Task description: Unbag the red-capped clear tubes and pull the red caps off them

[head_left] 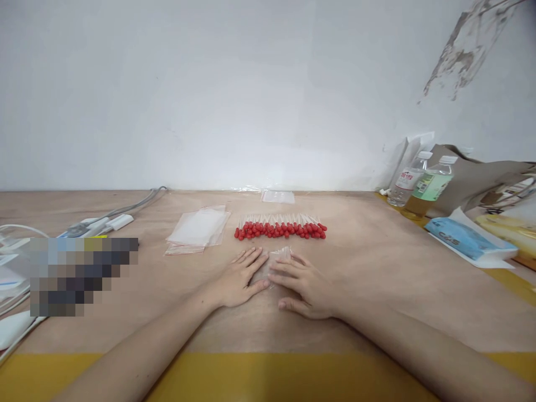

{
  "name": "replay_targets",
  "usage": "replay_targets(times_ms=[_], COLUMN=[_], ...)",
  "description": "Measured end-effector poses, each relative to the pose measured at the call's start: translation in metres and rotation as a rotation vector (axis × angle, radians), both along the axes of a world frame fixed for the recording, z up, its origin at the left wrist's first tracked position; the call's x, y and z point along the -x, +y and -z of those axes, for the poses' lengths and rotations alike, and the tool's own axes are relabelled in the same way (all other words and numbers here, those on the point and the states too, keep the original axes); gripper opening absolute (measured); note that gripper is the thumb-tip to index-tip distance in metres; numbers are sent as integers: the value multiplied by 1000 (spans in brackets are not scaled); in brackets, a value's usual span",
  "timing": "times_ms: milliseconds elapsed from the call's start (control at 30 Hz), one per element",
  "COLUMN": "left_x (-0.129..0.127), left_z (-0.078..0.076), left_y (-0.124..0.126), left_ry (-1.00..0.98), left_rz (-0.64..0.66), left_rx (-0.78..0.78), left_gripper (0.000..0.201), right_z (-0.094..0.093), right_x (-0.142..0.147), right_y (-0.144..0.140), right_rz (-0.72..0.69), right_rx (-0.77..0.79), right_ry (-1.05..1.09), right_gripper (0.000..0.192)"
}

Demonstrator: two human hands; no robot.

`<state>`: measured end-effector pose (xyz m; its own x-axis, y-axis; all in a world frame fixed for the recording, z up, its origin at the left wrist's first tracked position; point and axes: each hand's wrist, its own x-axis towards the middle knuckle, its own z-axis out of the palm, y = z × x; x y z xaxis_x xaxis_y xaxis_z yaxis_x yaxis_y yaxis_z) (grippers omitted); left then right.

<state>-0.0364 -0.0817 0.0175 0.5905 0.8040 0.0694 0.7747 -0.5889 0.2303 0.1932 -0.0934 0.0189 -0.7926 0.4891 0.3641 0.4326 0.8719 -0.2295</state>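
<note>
A small clear plastic bag (276, 257) lies on the table between my hands. My left hand (238, 278) rests with its fingers spread, its fingertips and thumb by the bag's left edge. Over the bag's right side lie the outstretched fingers of my right hand (307, 285), with the thumb apart; part of the bag is hidden beneath them. Just beyond both hands is a row of thin pale sticks with red tips (280, 229), the tips facing me. To the left sits a loose stack of flat clear bags (197, 228) with reddish edge lines.
Another flat plastic bag (278, 196) lies near the wall. At the right stand two bottles (431, 187), a blue tissue pack (471, 237) and a grey-brown bag (473, 173). Cables and white plugs (119, 222) lie at the left beside a blurred-out patch. Yellow tape (226, 374) runs along the front.
</note>
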Motion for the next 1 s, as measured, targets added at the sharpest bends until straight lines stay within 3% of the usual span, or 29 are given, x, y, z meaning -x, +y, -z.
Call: replay_targets(times_ms=[200,333,467,567,633,733,800,867,1000], left_x=[7,12,15,16,16,16,24,41,95], left_z=[-2,-8,-12,-8,-3,-1,-5,-12,-24], left_y=[-1,-2,8,20,26,29,33,40,61], left_ry=[75,17,-265,-388,-366,-347,-425,-548,-632], left_rz=[-14,-21,-171,-326,-386,-366,-355,-455,-900], left_rx=[53,64,-6,9,50,114,54,-108,-372], left_gripper=[67,70,49,39,35,27,26,26,26], right_z=[1,3,8,8,6,5,9,17,34], right_x=[-16,-23,-21,-20,-25,-43,-63,-84,-113], right_y=[10,15,15,19,28,50,68,85,110], right_rz=[32,24,-3,50,167,436,621,788,1105], right_rx=[171,208,169,35,-90,-249,-317,-284,42], right_ry=[-93,-101,-44,107,263,526,647,702,765], right_gripper=[44,44,43,38,33,25,22,26,41])
